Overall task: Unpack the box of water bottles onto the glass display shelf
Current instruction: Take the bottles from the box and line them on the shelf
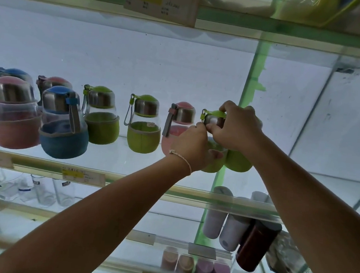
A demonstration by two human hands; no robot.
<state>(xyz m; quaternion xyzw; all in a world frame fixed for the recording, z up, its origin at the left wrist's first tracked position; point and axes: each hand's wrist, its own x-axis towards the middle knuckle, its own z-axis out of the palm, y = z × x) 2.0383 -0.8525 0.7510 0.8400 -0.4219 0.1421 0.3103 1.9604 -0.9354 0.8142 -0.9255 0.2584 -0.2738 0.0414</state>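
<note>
Right grip (236, 127) is curled over the lid of the green bottle (237, 163), thumb against the steel collar. Left grip (190, 145) wraps the sleeved body from the front. The bottle is at the right end of the row on the glass shelf (46, 166), just beside the pink bottle (181, 115) and nearer the front edge than its neighbours. Whether its base rests yet is hidden. Best, I judge: seat it flat, ease it back into line, and free the lid hand last.
</note>
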